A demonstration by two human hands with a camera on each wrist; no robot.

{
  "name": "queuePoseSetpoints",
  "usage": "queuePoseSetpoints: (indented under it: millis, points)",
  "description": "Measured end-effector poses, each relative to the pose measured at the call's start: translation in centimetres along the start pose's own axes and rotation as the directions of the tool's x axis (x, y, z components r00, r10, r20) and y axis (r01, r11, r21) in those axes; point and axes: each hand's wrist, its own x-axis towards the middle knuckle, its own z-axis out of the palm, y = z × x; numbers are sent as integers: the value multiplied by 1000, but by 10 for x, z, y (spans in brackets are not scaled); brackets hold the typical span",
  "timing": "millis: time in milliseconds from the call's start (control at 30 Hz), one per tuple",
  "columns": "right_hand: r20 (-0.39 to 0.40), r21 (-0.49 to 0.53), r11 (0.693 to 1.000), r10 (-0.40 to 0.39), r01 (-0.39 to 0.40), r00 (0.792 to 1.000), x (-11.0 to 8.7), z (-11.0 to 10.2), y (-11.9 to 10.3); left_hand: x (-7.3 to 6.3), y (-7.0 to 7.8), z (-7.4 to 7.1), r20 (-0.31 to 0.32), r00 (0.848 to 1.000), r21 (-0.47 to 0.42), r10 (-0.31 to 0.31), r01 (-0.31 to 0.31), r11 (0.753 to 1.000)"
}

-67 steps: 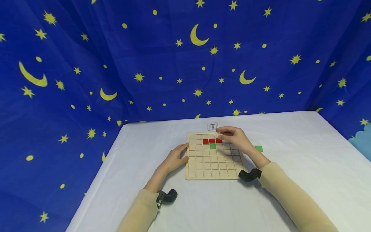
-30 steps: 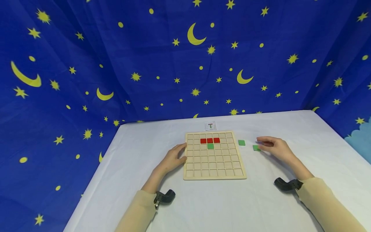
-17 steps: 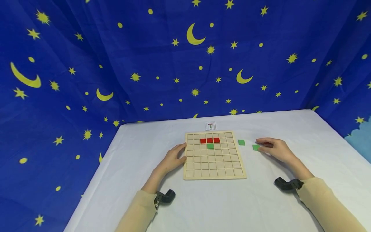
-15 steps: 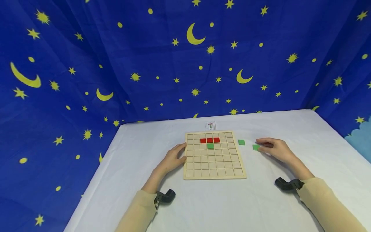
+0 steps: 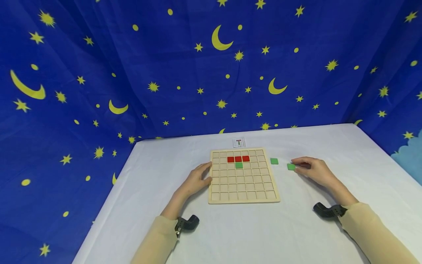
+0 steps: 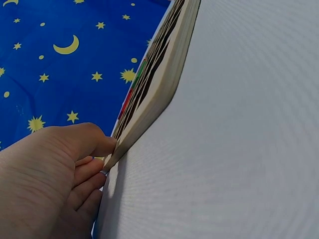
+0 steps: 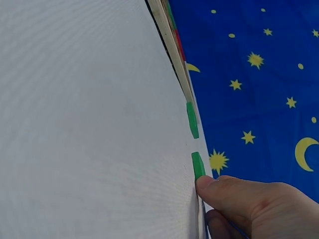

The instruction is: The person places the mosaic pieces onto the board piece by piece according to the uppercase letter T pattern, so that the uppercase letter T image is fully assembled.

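A light wooden grid board (image 5: 244, 187) lies flat on the white table. Three red tiles (image 5: 238, 159) form a row near its far side, with one green tile (image 5: 239, 165) in the cell below the middle one. My left hand (image 5: 195, 180) rests against the board's left edge, thumb and fingers spread apart, and the left wrist view shows the thumb touching that edge. Right of the board lie two loose green tiles. My right hand (image 5: 316, 171) is at the farther one (image 5: 291, 167); the thumb (image 7: 212, 185) touches its end, the index finger sits beyond it.
The nearer loose green tile (image 5: 274, 161) lies just right of the board. Behind the board is a small printed card (image 5: 239, 142) with a T pattern in a grid. A blue curtain (image 5: 184, 66) with moons and stars hangs behind the table. Each wrist carries a black mount.
My right hand has moved from over the board's red row out to the farther loose green tile, then stayed there. That tile now shows slightly more beside the thumb. My left hand stays put.
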Motion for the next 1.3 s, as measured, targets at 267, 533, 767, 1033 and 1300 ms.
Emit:
queuePoseSetpoints:
  millis: [267, 533, 767, 1033, 1300]
  points:
    - [-74, 10, 1000, 17, -17, 997, 0, -6, -1, 0, 1, 0, -4, 1000, 20, 5, -4, 1000]
    - [-100, 69, 998, 6, 1, 995, 5, -20, -13, -1, 2, -1, -4, 1000, 29, 2, -2, 1000]
    - [-123, 131, 991, -8, 24, 992, 11, -21, -27, 0, 2, -1, -2, 1000, 23, -6, 6, 1000]
    - [-107, 203, 977, -46, 67, 993, 24, -3, -56, 1, 0, -1, -8, 1000, 34, 19, -19, 999]
    - [-58, 231, 969, -72, 84, 996, 30, 21, -79, 1, 0, -1, 5, 1000, 27, 18, -18, 999]
